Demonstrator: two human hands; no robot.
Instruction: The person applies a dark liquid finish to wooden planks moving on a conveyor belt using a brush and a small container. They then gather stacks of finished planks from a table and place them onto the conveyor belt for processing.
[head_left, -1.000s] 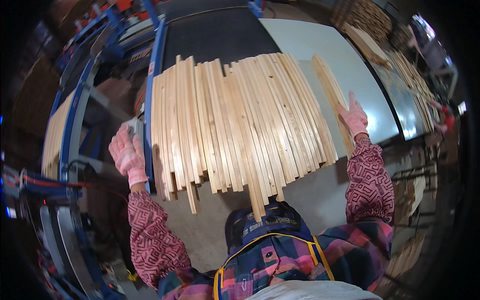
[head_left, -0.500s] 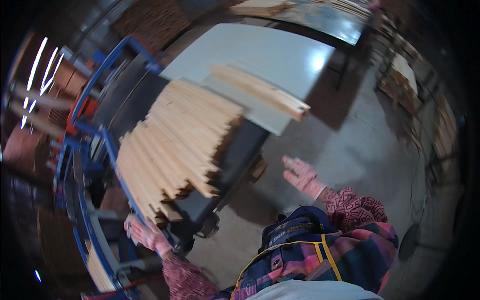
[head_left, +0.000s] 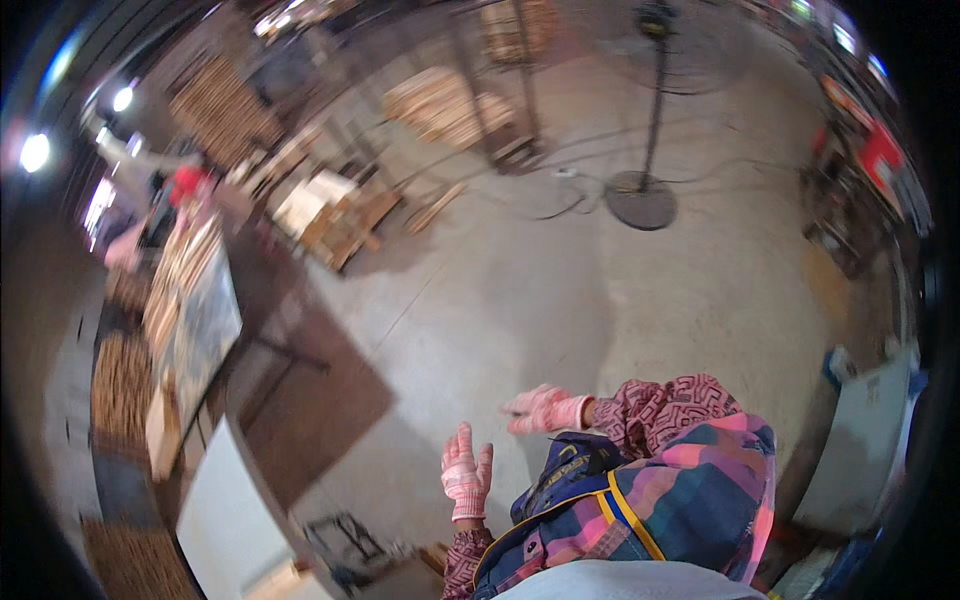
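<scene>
Over the concrete floor, my left hand (head_left: pixel 466 473) is raised in a pink and white glove, its fingers upright and the thumb apart. My right hand (head_left: pixel 545 409), gloved the same way, reaches across in front of my body with its fingers stretched out. Both are open and hold nothing. A small gap separates them. Nearest to the left hand is a white tabletop (head_left: pixel 225 510) at the lower left, with the end of a pale wood piece (head_left: pixel 275 580) on it.
Farther left, a person (head_left: pixel 190 185) in red headwear is by a table loaded with wood strips (head_left: pixel 185 275). Pallets with boards (head_left: pixel 335 215) and a wood stack (head_left: pixel 445 105) stand ahead. A pedestal fan (head_left: pixel 640 200) trails cables. At right are a white panel (head_left: pixel 860 450) and red machine (head_left: pixel 882 158).
My view has swung to the right, away from the table piled with wood strips. My left hand has left the pile's edge, and the two hands have come closer together.
</scene>
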